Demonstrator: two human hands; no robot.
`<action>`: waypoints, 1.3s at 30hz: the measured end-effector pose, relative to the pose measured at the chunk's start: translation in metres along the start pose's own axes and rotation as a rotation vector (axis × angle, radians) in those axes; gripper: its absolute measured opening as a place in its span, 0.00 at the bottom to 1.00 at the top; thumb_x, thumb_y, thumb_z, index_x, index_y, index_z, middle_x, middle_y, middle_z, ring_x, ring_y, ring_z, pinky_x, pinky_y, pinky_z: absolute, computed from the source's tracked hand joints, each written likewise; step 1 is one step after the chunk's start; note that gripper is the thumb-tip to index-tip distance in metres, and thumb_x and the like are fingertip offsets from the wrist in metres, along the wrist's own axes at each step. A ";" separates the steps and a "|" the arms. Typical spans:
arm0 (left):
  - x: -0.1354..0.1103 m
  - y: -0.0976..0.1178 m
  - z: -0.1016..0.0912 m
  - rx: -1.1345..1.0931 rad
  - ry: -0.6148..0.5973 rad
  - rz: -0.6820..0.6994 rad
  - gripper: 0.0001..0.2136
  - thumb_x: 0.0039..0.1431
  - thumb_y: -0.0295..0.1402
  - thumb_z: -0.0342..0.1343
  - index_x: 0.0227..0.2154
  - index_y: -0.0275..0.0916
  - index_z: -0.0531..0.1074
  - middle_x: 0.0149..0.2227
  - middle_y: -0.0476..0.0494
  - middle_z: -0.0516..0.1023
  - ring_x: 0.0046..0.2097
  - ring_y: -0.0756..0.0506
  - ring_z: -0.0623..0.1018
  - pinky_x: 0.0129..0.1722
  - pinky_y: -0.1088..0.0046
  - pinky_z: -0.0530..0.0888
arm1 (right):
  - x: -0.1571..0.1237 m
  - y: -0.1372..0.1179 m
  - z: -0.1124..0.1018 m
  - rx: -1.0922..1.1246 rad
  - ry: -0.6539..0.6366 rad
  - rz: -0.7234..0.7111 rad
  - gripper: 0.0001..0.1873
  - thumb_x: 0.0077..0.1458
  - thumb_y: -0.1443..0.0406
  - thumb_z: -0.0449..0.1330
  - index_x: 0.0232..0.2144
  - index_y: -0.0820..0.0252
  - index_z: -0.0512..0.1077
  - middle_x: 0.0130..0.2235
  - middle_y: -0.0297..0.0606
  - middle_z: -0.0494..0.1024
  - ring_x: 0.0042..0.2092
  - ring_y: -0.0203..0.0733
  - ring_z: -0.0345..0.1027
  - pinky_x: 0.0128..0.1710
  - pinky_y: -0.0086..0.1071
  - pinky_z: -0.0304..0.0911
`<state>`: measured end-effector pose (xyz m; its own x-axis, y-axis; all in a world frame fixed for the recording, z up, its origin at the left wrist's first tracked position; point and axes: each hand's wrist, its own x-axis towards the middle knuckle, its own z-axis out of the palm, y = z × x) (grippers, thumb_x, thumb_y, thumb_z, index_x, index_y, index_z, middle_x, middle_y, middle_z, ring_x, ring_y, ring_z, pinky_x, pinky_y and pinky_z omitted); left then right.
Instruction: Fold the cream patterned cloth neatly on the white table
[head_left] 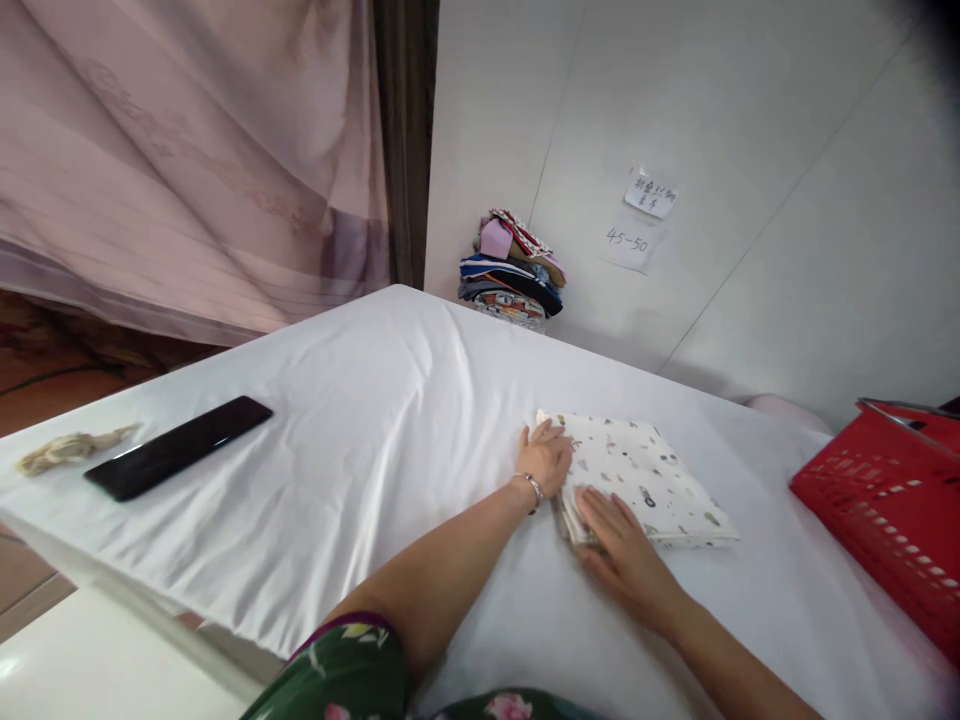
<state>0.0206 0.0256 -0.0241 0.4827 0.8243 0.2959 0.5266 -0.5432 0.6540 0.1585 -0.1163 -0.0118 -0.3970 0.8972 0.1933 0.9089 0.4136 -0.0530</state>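
Note:
A folded white cloth with small printed motifs (645, 475) lies on the white-covered table (360, 470). My left hand (546, 457), with a bracelet at the wrist, rests flat against the cloth's left edge, fingers stretched out. My right hand (622, 555) lies flat on the cloth's near corner, fingers together and extended. Neither hand grips the cloth; both press on it.
A black phone (178, 446) and a crumpled beige scrap (71, 448) lie at the table's left. A stack of folded clothes (511, 268) sits against the far wall under paper notes (639, 222). A red plastic basket (889, 510) stands at the right. A pink curtain (187, 150) hangs behind.

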 end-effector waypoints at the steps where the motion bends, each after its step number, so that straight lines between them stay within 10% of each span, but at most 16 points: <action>1: 0.003 -0.005 -0.002 -0.002 0.015 -0.035 0.15 0.60 0.34 0.42 0.45 0.50 0.70 0.55 0.55 0.67 0.61 0.44 0.55 0.60 0.51 0.46 | 0.002 -0.009 0.004 -0.006 0.016 -0.042 0.31 0.59 0.60 0.48 0.62 0.58 0.44 0.61 0.44 0.56 0.62 0.48 0.46 0.58 0.49 0.49; 10: 0.021 -0.033 -0.010 -0.037 0.122 -0.235 0.20 0.53 0.23 0.46 0.48 0.42 0.69 0.52 0.48 0.70 0.54 0.47 0.66 0.56 0.69 0.60 | 0.000 -0.013 0.023 -0.063 0.211 -0.072 0.28 0.58 0.65 0.49 0.60 0.63 0.50 0.59 0.48 0.59 0.60 0.49 0.50 0.55 0.49 0.55; 39: 0.062 -0.037 -0.020 0.119 0.001 -0.255 0.14 0.56 0.29 0.45 0.42 0.44 0.72 0.38 0.48 0.78 0.43 0.46 0.74 0.48 0.69 0.65 | 0.002 -0.014 0.022 -0.006 0.234 -0.064 0.28 0.55 0.69 0.50 0.58 0.60 0.54 0.59 0.46 0.60 0.60 0.48 0.51 0.54 0.48 0.56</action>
<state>0.0171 0.1000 -0.0166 0.3233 0.9370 0.1327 0.7093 -0.3327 0.6214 0.1423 -0.1162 -0.0325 -0.4139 0.8086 0.4182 0.8840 0.4667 -0.0275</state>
